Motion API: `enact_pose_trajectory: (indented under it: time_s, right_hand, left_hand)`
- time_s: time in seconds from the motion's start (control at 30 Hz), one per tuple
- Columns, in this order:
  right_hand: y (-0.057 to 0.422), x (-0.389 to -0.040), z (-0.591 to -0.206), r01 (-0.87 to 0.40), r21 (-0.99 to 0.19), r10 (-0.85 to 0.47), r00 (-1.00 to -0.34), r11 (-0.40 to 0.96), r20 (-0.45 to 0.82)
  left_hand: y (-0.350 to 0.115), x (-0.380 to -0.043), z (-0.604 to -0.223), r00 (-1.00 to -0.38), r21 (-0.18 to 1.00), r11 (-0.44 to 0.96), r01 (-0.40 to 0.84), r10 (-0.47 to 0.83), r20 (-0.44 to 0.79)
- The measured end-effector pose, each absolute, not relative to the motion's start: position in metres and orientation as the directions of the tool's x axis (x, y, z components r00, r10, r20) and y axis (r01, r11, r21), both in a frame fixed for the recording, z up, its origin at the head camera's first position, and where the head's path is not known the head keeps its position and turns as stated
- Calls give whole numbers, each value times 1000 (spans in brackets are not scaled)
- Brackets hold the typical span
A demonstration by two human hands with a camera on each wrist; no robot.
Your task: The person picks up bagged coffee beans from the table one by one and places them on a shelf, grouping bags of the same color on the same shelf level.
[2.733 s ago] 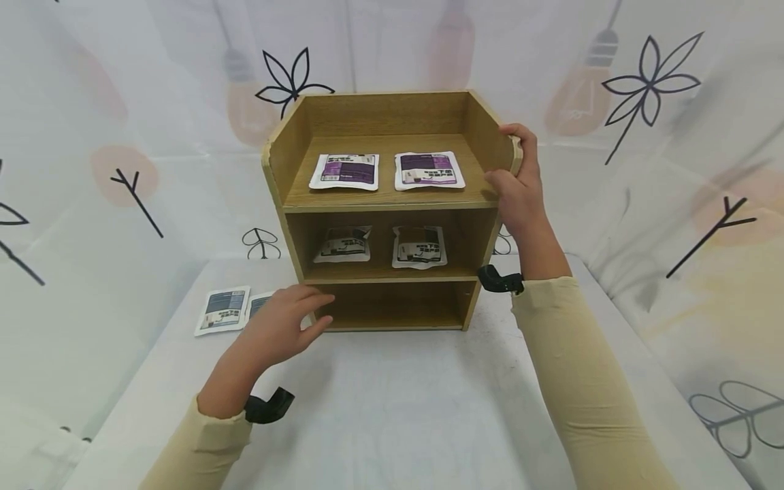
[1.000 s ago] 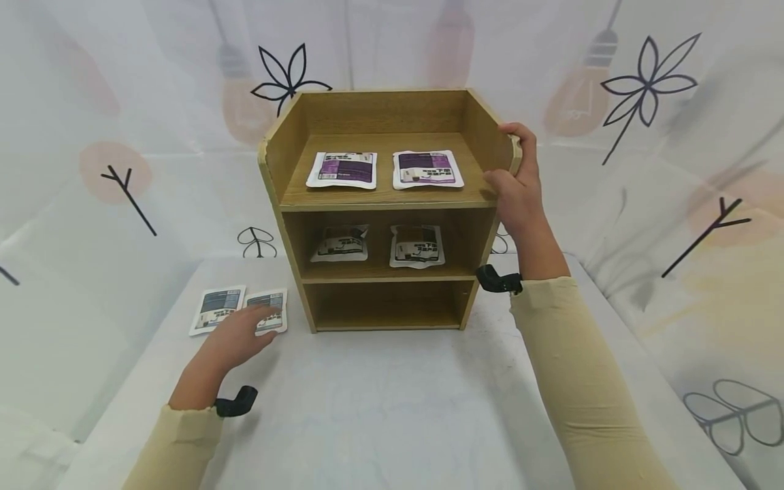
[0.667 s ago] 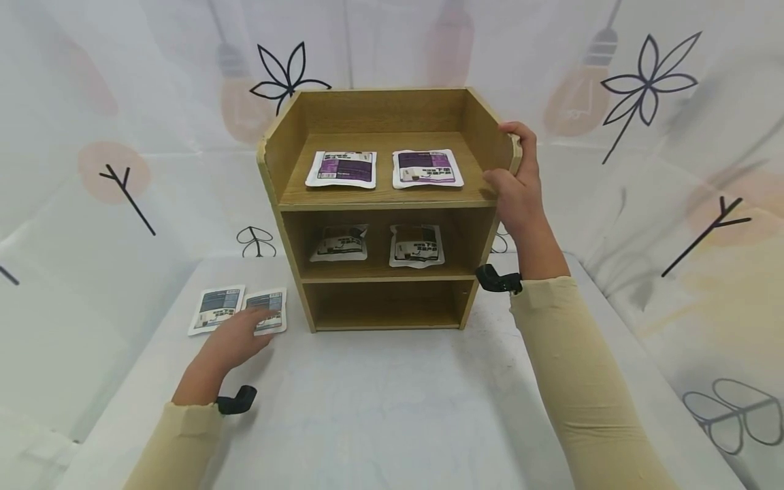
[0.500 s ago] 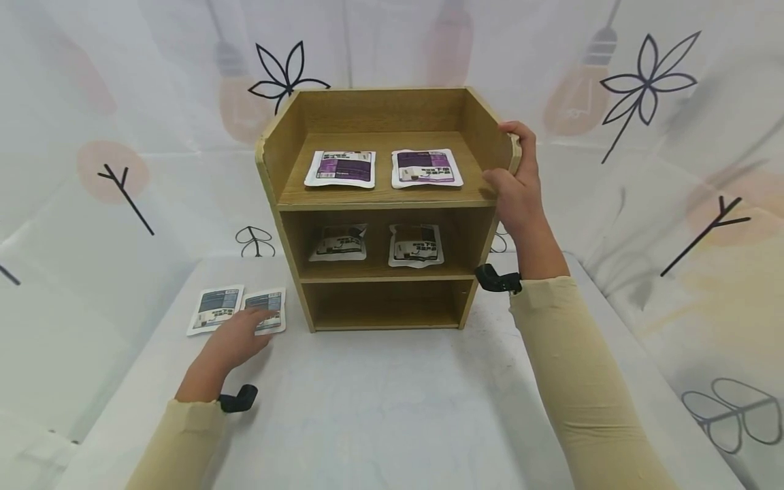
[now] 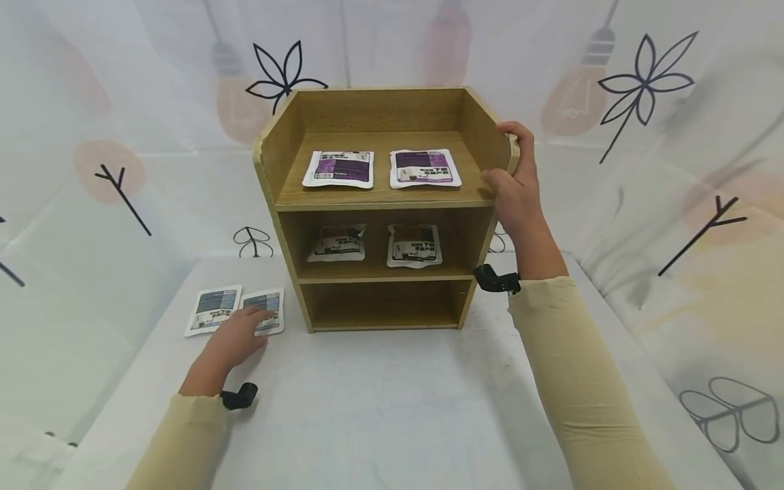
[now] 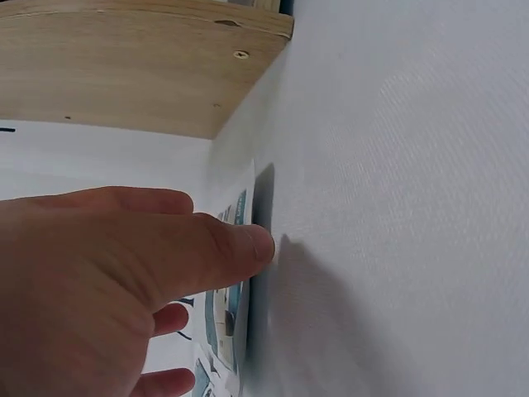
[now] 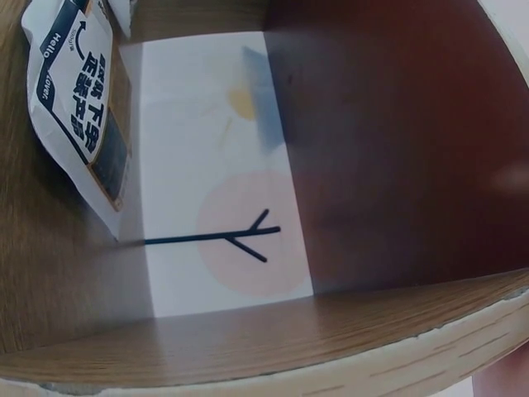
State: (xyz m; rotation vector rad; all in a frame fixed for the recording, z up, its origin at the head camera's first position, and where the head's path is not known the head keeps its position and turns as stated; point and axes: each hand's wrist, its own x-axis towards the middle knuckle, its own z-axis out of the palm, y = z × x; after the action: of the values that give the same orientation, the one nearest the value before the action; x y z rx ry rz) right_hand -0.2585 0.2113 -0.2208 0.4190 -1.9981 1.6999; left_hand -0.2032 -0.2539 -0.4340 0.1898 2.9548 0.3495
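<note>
My left hand [image 5: 231,341] reaches over the right one of two blue-and-white packets [image 5: 267,300] lying on the table. In the left wrist view its thumb [image 6: 235,246] is at the near edge of the packet [image 6: 221,324], and the other fingers spread over its face. The right hand [image 5: 519,194] grips the right side panel of a wooden shelf [image 5: 386,203] near the top, thumb inside and fingers outside. Two purple-and-white packets, left [image 5: 339,169] and right [image 5: 425,168], lie on the top board. Two dark-labelled packets, left [image 5: 338,243] and right [image 5: 414,246], sit in the middle compartment.
The other blue-and-white packet [image 5: 213,309] lies left of the first, near the left table edge. Below the middle compartment the shelf has a bottom compartment [image 5: 384,305]. White table cloth [image 5: 367,401] extends in front, and a patterned cloth [image 5: 380,41] hangs behind.
My left hand has moved left from the shelf's lower left corner to the right blue-and-white packet, then stayed nearly still there. The right hand keeps its hold on the shelf.
</note>
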Motion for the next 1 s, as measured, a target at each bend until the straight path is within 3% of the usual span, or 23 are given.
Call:
enact_pose_trajectory:
  time_s: [0.73, 1.0]
  right_hand:
    - [211, -259, -221, -522, -833, 77, -837, 184, 542]
    - [211, -258, -221, -520, -835, 76, -839, 183, 539]
  left_hand:
    - [-256, -212, -437, -973, 207, 970, 129, 164, -160]
    - [-258, -210, -444, -977, 175, 967, 186, 200, -69]
